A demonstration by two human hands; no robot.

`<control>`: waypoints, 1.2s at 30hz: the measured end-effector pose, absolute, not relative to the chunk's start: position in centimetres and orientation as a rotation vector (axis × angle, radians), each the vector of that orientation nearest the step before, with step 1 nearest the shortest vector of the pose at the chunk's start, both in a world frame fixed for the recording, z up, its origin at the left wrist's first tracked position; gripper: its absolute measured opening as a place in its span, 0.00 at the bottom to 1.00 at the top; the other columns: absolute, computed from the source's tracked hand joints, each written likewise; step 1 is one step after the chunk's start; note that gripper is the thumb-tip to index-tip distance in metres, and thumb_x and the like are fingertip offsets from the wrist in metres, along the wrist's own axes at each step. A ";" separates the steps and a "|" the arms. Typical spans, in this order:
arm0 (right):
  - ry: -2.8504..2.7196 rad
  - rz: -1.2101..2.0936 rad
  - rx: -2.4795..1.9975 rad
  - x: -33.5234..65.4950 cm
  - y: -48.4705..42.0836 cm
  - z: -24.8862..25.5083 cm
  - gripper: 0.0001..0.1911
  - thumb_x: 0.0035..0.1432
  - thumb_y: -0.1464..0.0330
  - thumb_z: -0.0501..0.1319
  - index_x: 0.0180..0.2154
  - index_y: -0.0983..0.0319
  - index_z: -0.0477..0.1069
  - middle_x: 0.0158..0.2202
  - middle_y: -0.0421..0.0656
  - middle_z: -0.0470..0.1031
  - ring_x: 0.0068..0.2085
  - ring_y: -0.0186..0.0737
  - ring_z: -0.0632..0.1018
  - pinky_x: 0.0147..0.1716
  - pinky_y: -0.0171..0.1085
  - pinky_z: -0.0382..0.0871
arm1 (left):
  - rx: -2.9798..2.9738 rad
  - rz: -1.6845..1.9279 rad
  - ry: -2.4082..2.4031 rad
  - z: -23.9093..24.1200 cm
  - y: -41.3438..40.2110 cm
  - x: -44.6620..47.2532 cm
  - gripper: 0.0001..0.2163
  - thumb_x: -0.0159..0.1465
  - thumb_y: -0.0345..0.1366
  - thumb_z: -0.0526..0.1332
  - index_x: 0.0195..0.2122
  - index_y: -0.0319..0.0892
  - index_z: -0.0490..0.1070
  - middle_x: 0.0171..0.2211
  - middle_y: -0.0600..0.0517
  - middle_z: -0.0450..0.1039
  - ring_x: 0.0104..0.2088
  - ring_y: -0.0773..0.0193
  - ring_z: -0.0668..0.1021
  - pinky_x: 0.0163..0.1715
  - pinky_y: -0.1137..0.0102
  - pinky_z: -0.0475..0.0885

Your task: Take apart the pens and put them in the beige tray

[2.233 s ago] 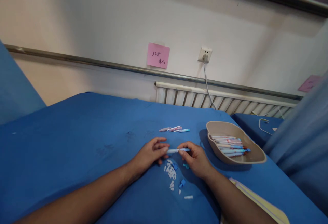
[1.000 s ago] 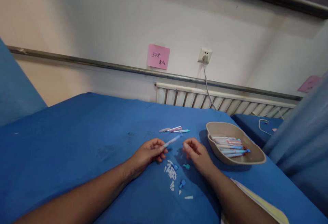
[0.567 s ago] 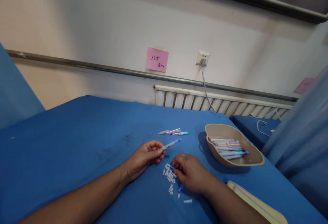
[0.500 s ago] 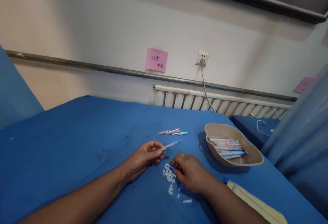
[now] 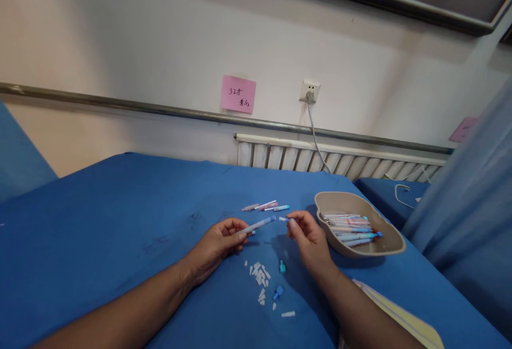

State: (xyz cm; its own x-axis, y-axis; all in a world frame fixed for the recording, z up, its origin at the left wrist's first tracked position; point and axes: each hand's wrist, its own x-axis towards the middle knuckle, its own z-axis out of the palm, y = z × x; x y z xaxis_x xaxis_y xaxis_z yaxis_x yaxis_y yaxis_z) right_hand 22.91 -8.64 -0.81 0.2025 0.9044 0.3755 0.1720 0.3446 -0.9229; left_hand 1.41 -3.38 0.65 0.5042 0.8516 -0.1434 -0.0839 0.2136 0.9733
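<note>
Your hands are apart: the left hand [image 5: 220,240] grips a blue-ended pen [image 5: 260,225], its blue end angled up toward two o'clock, while the right hand [image 5: 308,234] pinches a small white-and-blue pen part [image 5: 283,219] just beyond that end, a slim gap between them. From the pen you hold, loose pens [image 5: 266,207] lie at twelve o'clock, a beige basin [image 5: 384,218] of pens at three, a teal cap-like piece [image 5: 282,267] at five, and a heap of small white pieces [image 5: 258,273] at six on the blue cloth [image 5: 120,221].
</note>
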 end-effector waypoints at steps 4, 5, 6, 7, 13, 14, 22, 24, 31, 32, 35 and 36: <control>-1.267 0.665 -1.119 23.2 -8.9 -0.2 0.12 0.57 0.61 0.55 0.39 0.61 0.67 0.27 0.38 0.67 0.29 0.34 0.70 0.30 0.32 0.65 | 1.213 0.748 0.839 0.3 -3.1 1.5 0.13 0.51 0.39 0.68 0.34 0.39 0.70 0.25 0.55 0.70 0.23 0.72 0.70 0.25 0.76 0.64; -1.288 0.645 -1.132 23.2 -9.0 -0.2 0.12 0.57 0.61 0.55 0.40 0.61 0.67 0.27 0.39 0.68 0.29 0.34 0.70 0.30 0.32 0.65 | 1.223 0.745 0.839 0.2 -3.1 1.5 0.13 0.50 0.39 0.68 0.34 0.39 0.70 0.25 0.55 0.70 0.23 0.72 0.70 0.24 0.76 0.64; -1.315 0.622 -1.143 23.3 -9.1 -0.2 0.12 0.58 0.61 0.55 0.40 0.61 0.68 0.28 0.39 0.68 0.30 0.35 0.70 0.31 0.32 0.65 | 1.233 0.743 0.839 0.2 -3.1 1.5 0.13 0.50 0.39 0.68 0.34 0.39 0.70 0.24 0.56 0.70 0.23 0.72 0.70 0.24 0.76 0.63; -1.341 0.594 -1.150 23.3 -9.2 -0.2 0.11 0.58 0.62 0.55 0.40 0.61 0.68 0.28 0.39 0.68 0.30 0.35 0.70 0.31 0.33 0.65 | 1.244 0.743 0.840 0.1 -3.1 1.5 0.13 0.50 0.39 0.68 0.34 0.39 0.70 0.24 0.56 0.70 0.22 0.72 0.70 0.24 0.76 0.63; -1.513 0.327 -1.144 23.8 -9.4 0.5 0.08 0.59 0.67 0.54 0.38 0.60 0.70 0.31 0.41 0.68 0.32 0.35 0.70 0.33 0.33 0.65 | 1.309 0.766 0.880 0.1 -3.2 1.5 0.12 0.50 0.38 0.68 0.34 0.39 0.71 0.24 0.57 0.69 0.23 0.72 0.69 0.24 0.76 0.63; -1.535 0.296 -1.147 23.9 -9.4 0.6 0.08 0.59 0.68 0.54 0.38 0.60 0.70 0.31 0.41 0.68 0.32 0.35 0.70 0.33 0.33 0.65 | 1.316 0.767 0.888 0.1 -3.1 1.4 0.12 0.51 0.38 0.67 0.34 0.39 0.71 0.24 0.57 0.69 0.23 0.72 0.69 0.24 0.76 0.63; -1.600 0.229 -1.110 24.1 -9.4 0.7 0.08 0.58 0.71 0.54 0.39 0.60 0.70 0.32 0.42 0.68 0.32 0.35 0.70 0.33 0.35 0.65 | 1.339 0.773 0.897 0.1 -3.3 1.5 0.13 0.51 0.40 0.66 0.34 0.39 0.71 0.23 0.58 0.68 0.22 0.72 0.69 0.24 0.76 0.63; -1.633 0.224 -1.082 24.1 -9.5 0.6 0.09 0.58 0.71 0.54 0.40 0.60 0.70 0.35 0.43 0.68 0.34 0.36 0.71 0.35 0.35 0.65 | 1.345 0.771 0.909 0.3 -3.3 1.6 0.13 0.50 0.40 0.67 0.33 0.39 0.71 0.22 0.58 0.68 0.22 0.72 0.69 0.24 0.76 0.63; -1.569 0.397 -1.061 24.1 -8.9 -0.1 0.09 0.57 0.70 0.56 0.40 0.59 0.72 0.32 0.41 0.69 0.32 0.35 0.71 0.31 0.34 0.66 | 1.364 0.723 0.941 0.2 -3.3 1.6 0.15 0.49 0.43 0.66 0.34 0.38 0.72 0.25 0.54 0.72 0.22 0.71 0.70 0.24 0.75 0.65; -1.539 0.429 -1.065 24.1 -8.8 -0.3 0.09 0.57 0.69 0.57 0.39 0.59 0.72 0.30 0.41 0.68 0.31 0.35 0.71 0.30 0.34 0.65 | 1.363 0.715 0.944 0.2 -3.3 1.6 0.16 0.49 0.44 0.66 0.33 0.38 0.72 0.26 0.53 0.73 0.22 0.71 0.70 0.24 0.75 0.65; -1.467 0.525 -1.082 24.1 -8.6 -0.6 0.08 0.56 0.67 0.58 0.38 0.60 0.72 0.27 0.39 0.66 0.28 0.33 0.71 0.28 0.33 0.64 | 1.358 0.693 0.950 0.3 -3.4 1.6 0.16 0.49 0.44 0.66 0.33 0.37 0.72 0.29 0.51 0.75 0.21 0.72 0.69 0.23 0.75 0.65; -1.446 0.563 -1.094 24.0 -8.5 -0.6 0.08 0.56 0.66 0.58 0.38 0.60 0.72 0.26 0.38 0.66 0.27 0.33 0.71 0.27 0.32 0.64 | 1.358 0.689 0.950 0.4 -3.5 1.6 0.16 0.49 0.44 0.66 0.33 0.37 0.71 0.29 0.51 0.75 0.21 0.72 0.69 0.22 0.75 0.65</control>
State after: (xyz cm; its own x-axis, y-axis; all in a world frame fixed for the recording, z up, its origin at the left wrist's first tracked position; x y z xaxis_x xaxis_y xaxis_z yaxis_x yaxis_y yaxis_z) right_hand 24.03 -8.55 -0.61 0.1168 0.8609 0.4951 0.2990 0.4449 -0.8442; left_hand 1.64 -3.49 0.39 0.4773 0.8639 -0.1607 0.1150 0.1199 0.9861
